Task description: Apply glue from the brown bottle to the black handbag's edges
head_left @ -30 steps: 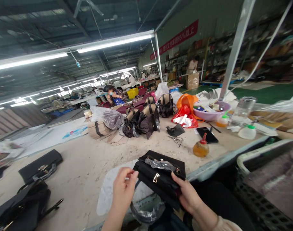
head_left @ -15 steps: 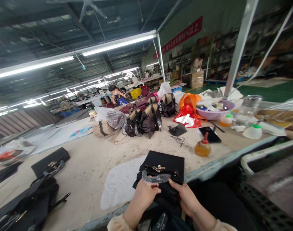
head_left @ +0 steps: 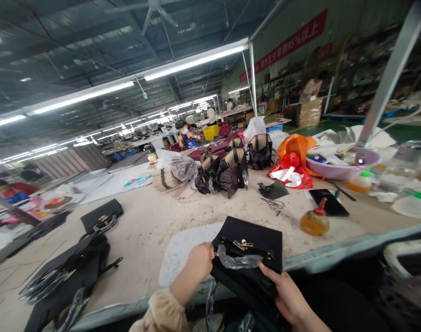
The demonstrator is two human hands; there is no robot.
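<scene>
A black handbag (head_left: 255, 235) with gold hardware lies at the table's front edge, its lower part hanging over toward me. Clear plastic wraps its curved handle (head_left: 238, 261). My left hand (head_left: 199, 260) is closed at the bag's left side, by a small gold fitting; the fingertips are partly hidden. My right hand (head_left: 283, 288) grips the bag's right side, its thumb near the handle's end and the other fingers underneath. Under the bag's left part is a white sheet (head_left: 183, 246).
More black bag pieces (head_left: 72, 267) lie at left. Ahead stand several unfinished dark bags (head_left: 231, 173). To the right are scissors (head_left: 274, 205), an amber glue bottle (head_left: 315, 219), a phone-like black slab (head_left: 330, 202) and a lilac basin (head_left: 330, 170). A person (head_left: 189, 136) sits across the table.
My left hand has moved from the middle of the bag, below the handle, to its left side. My right hand stays on the right side. The view has turned left.
</scene>
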